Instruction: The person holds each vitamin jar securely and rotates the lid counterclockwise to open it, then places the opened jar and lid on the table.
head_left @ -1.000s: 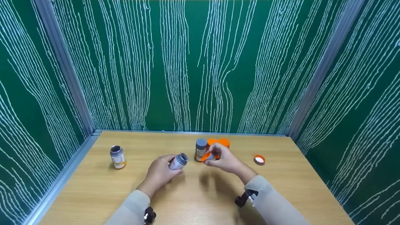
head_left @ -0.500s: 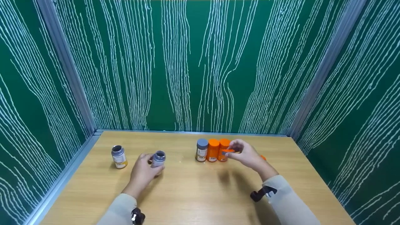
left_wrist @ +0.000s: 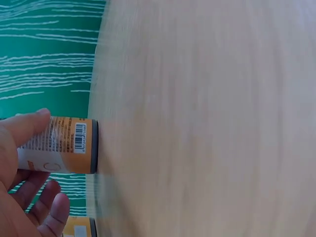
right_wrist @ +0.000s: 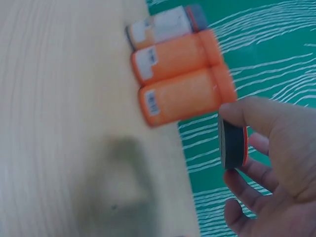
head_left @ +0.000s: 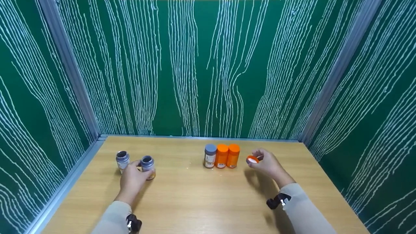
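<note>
My left hand (head_left: 132, 179) grips an uncapped pill bottle (head_left: 148, 166) with a grey neck and a white and orange label. It is upright, its base right at the tabletop in the left wrist view. Just left of it stands a second uncapped pill bottle (head_left: 122, 160) of the same kind, partly hidden by the hand. Right of the group of capped bottles, my right hand (head_left: 269, 165) pinches a bottle cap (right_wrist: 233, 143) between thumb and fingers. This cap is dark grey outside with an orange rim and a white inner face, turned up toward the head view.
A grey-capped bottle (head_left: 210, 156) and two orange bottles, one in the middle (head_left: 222, 156) and one at the right (head_left: 233, 156), stand side by side toward the back of the wooden table (head_left: 195, 201). Green walls (head_left: 182, 81) with white wavy lines enclose the table.
My left hand has carried its bottle leftward and brought it from tilted to upright beside the other uncapped one. My right hand has moved right with the cap, past the orange bottles.
</note>
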Demonstrator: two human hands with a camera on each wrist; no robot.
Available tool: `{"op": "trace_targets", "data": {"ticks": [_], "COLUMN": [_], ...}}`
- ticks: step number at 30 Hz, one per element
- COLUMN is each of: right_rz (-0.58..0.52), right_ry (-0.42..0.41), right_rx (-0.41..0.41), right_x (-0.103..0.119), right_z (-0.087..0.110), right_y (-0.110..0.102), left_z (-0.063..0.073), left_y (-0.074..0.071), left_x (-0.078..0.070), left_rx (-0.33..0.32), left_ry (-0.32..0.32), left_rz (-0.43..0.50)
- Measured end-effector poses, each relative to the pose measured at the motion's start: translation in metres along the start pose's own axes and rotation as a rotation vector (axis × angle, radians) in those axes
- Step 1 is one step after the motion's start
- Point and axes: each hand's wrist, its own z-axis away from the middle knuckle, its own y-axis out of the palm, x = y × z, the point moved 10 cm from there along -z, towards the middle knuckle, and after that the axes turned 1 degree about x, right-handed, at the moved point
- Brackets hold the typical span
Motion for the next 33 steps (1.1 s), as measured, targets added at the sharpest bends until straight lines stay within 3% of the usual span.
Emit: {"op": "trace_targets", "data": {"ticks": [5,10,14,33], "right_rz": [0.005,0.131,0.165,0.208], "right_ry": [0.075,0.108,0.155,0.153], "right_rx": [0.014,0.015,0.018,-0.006], "right_x": [-0.025,-0.045,-0.057,-0.072], "right_z": [-0.008,-0.017,-0.017,-0.006], "right_y": [0.002,0.001,-0.003,-0.020], "left_z": [-0.002,0.001,0.001,-0.003], "left_y": [-0.010,-0.022,-0.029,-0.062], "left_x": [0.007,0.011,0.016,0.040], "left_rx": [-0.023,-0.074,-0.080,-0.136], "left_ry": [-0.011,-0.023,-0.054,-0.164], "left_rz": [-0.013,-0.044,-0.036,0.010]}}
